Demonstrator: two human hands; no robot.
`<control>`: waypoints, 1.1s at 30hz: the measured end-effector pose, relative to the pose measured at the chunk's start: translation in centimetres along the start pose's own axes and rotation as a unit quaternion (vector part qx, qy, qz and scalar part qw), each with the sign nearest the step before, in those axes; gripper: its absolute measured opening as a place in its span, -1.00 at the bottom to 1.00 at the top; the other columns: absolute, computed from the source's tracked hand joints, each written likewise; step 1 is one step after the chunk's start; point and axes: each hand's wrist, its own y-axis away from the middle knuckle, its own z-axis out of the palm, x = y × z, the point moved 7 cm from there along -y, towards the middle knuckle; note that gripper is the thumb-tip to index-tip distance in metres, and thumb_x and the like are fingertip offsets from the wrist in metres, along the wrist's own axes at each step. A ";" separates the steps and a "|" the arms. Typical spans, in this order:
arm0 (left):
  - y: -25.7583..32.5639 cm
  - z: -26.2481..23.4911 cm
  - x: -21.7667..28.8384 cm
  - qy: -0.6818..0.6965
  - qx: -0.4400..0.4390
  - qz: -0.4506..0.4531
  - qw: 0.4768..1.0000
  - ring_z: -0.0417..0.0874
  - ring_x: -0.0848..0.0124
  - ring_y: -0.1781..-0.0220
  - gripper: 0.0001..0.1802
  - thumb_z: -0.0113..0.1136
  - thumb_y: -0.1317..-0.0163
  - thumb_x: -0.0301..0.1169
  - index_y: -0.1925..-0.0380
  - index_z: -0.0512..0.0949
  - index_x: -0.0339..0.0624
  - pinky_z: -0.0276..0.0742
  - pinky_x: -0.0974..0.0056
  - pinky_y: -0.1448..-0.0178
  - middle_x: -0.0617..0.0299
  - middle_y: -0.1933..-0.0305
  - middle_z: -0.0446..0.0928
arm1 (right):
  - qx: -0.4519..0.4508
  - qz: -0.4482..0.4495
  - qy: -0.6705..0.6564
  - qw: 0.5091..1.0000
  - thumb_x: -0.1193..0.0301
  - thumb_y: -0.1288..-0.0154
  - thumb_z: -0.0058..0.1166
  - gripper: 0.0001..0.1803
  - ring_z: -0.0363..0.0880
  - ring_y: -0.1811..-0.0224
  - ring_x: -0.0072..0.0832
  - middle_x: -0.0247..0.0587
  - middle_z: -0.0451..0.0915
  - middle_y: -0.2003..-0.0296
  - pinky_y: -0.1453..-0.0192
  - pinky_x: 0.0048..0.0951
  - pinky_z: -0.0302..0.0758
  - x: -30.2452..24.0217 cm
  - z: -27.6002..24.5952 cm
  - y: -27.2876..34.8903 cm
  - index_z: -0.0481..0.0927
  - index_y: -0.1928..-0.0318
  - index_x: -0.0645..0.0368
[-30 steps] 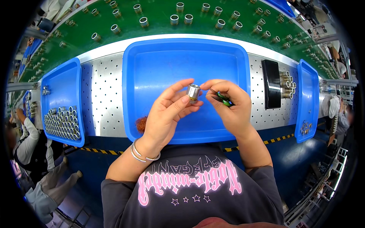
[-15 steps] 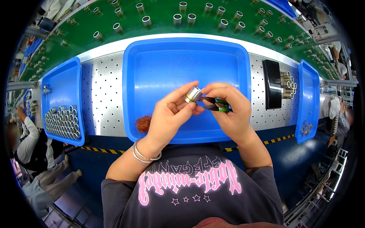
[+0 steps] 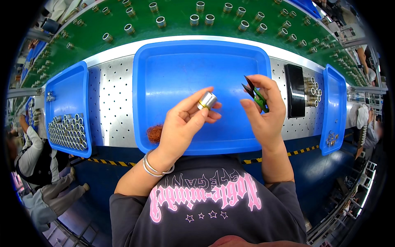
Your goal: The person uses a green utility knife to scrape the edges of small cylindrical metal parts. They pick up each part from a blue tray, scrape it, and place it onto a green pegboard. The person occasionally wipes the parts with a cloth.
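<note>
Between the thumb and fingers of my left hand (image 3: 181,125) is a short shiny metal sleeve (image 3: 209,99), tilted, with a thin yellow band near its lower end. My right hand (image 3: 269,117) grips a pair of thread snips (image 3: 261,99) with a green handle and two black blades. The blades are spread and point up and left, apart from the sleeve. Both hands are over a large blue tray (image 3: 201,43). A wad of reddish-brown fibre (image 3: 154,134) lies in the tray's near left corner, beside my left wrist.
A blue tray (image 3: 66,76) with packed metal sleeves stands left; another blue tray (image 3: 333,99) with small pieces stands right. A black phone-like slab (image 3: 295,91) lies beside grouped sleeves (image 3: 313,92). Beyond runs a green belt (image 3: 177,31) carrying sleeves. A person (image 3: 39,154) is at far left.
My right hand has drawn the snips away from the sleeve, to the right, and turned the blades upward. My left hand keeps the sleeve nearly in place. Sleeves on the belt have drifted slightly right.
</note>
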 end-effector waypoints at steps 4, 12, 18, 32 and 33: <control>-0.1 -0.5 0.0 0.032 0.028 0.000 0.999 0.59 0.36 0.08 -0.47 0.09 -0.24 -0.45 -0.21 0.24 -0.30 0.50 0.37 0.00 -0.01 0.01 0.49 | -0.071 -0.049 0.063 0.994 0.42 -0.03 0.26 -0.73 0.55 0.46 -0.47 -0.24 0.58 0.44 0.40 -0.57 0.39 -1.0 1.0 0.5 0.58 0.21 0.17; 0.1 -0.2 0.5 0.031 0.011 0.036 0.999 0.49 0.35 -0.08 -0.42 0.16 -0.18 -0.48 -0.20 0.22 -0.30 0.38 0.29 -0.17 -0.02 -0.02 0.49 | -0.114 -0.053 0.120 0.985 0.40 -0.04 0.23 -0.84 0.51 0.60 -0.40 -0.29 0.55 0.60 0.52 -0.46 0.32 -0.8 2.6 0.6 0.62 0.32 0.09; 0.0 -0.3 0.3 0.022 0.000 0.039 0.999 0.49 0.47 -0.03 -0.45 0.16 -0.18 -0.54 -0.18 0.27 -0.22 0.37 0.40 -0.14 0.07 -0.02 0.50 | -0.119 -0.047 0.121 0.984 0.41 -0.03 0.24 -0.86 0.50 0.61 -0.42 -0.29 0.54 0.60 0.53 -0.49 0.33 -0.9 2.6 0.5 0.64 0.34 0.09; 0.1 -0.1 0.5 0.015 0.009 0.032 0.999 0.50 0.46 -0.01 -0.49 0.19 -0.15 -0.52 -0.13 0.31 -0.22 0.36 0.39 -0.11 0.11 0.07 0.52 | -0.104 -0.006 0.069 0.992 0.44 -0.06 0.23 -0.82 0.56 0.53 -0.41 -0.20 0.59 0.50 0.46 -0.51 0.42 -0.5 2.0 0.5 0.63 0.28 0.18; 0.1 -0.3 0.4 0.004 0.007 0.033 0.999 0.49 0.44 -0.01 -0.50 0.20 -0.14 -0.49 -0.09 0.32 -0.23 0.35 0.37 -0.11 0.11 0.08 0.52 | -0.089 0.000 0.052 0.995 0.44 -0.06 0.22 -0.81 0.58 0.50 -0.41 -0.17 0.61 0.47 0.43 -0.52 0.44 -0.4 1.7 0.5 0.62 0.27 0.20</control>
